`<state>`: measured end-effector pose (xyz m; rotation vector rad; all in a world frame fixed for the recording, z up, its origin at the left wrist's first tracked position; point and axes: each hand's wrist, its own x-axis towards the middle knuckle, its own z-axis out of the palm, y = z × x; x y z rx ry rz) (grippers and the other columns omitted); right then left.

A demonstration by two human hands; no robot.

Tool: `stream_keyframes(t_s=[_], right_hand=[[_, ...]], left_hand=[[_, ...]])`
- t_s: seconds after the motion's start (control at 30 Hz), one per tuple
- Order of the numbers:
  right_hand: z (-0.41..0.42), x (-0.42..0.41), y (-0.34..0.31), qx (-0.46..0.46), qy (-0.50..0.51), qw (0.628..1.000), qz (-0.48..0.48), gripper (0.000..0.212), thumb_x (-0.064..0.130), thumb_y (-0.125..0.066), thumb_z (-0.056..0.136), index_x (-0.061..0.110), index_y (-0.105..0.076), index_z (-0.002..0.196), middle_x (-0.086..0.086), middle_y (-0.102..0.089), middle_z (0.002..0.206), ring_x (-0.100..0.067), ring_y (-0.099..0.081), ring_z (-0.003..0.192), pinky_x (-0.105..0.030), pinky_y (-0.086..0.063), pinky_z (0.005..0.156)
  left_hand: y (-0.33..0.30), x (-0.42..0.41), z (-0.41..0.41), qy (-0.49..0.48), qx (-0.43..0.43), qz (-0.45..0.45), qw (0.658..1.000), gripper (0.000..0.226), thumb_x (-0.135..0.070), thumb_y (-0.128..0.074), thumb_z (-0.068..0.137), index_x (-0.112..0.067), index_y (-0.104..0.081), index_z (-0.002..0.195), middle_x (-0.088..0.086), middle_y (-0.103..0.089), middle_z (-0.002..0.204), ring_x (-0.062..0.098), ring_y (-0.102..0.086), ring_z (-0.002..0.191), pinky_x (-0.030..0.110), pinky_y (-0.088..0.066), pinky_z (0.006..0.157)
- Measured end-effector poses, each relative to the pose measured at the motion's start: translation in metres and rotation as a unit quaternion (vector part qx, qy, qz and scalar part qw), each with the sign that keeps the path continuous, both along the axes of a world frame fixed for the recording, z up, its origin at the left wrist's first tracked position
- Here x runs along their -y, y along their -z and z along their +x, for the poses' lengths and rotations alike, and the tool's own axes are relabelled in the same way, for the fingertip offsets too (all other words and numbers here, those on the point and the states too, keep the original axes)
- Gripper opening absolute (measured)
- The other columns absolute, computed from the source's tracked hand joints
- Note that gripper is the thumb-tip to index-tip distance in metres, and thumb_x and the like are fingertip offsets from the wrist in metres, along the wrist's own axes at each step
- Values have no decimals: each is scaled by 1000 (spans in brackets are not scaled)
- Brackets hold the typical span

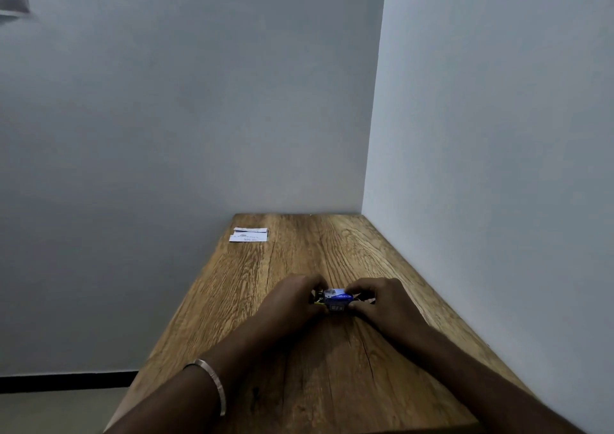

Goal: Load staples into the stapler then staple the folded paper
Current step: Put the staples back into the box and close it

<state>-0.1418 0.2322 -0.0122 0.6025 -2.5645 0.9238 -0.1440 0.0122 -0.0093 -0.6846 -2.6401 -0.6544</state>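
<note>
2 hands, left hand (292,297), right hand (382,304), grip 1 staple box (337,299); 1 folded paper (249,234).

Wood-grain bench (332,367) set into a room corner, right edge flush against the pale side wall (498,134), far edge against the grey back wall (166,118). Dark skirting strip (66,380) along back wall base, lower left, above light floor (50,413).
</note>
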Motion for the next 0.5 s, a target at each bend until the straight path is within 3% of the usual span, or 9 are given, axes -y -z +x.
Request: stream_keyframes(t_s=[0.23,0.5], right_hand=[[-52,10,-3,-8,1,1000,21,24,18,-75,84,23,-76,107,8,-76,101,-1,-66,90,-23,-55,82],[-127,24,-2,-26,24,998,49,24,14,-72,86,17,-73,111,-1,-75,104,-5,-62,87,-9,-38,69]], left_hand=[[1,-4,-51,-37,-7,-26,999,35,-23,-69,89,-18,-60,122,3,-68,117,15,-64,100,35,-57,86],[1,-3,-127,-64,-13,-46,997,34,-26,-68,89,-19,-59,120,4,-67,114,16,-62,95,35,-56,81]])
